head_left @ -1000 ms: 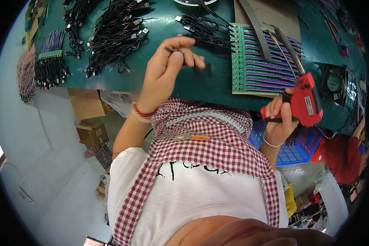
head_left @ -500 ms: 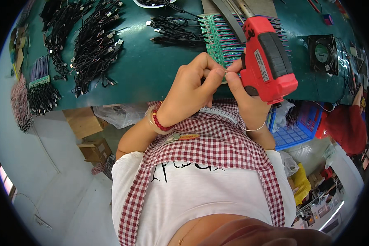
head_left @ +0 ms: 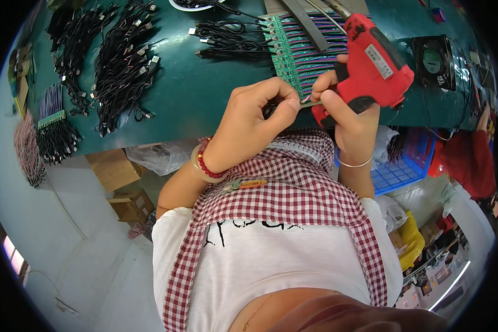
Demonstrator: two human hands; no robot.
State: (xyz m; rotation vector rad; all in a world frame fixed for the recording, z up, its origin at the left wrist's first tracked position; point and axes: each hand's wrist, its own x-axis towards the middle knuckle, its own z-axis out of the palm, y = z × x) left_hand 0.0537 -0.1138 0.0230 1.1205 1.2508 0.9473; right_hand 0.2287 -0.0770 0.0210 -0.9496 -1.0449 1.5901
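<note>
My green table [head_left: 199,91] carries black cable bundles [head_left: 127,72] at ten o'clock, a white bowl [head_left: 192,9] towards eleven, coiled cables [head_left: 235,52] at twelve, a beige sheet [head_left: 358,6] at one, a black fan [head_left: 434,62] at two.

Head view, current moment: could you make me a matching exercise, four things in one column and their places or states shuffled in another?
Things
1. red tool
2. circuit boards
3. plastic basket
4. black fan

Places or states
A. below the edge of the table
B. in the right hand
C. on the table, toward the right
D. green, lined up side by side

Pairs: 1-B, 2-D, 3-A, 4-C
</note>
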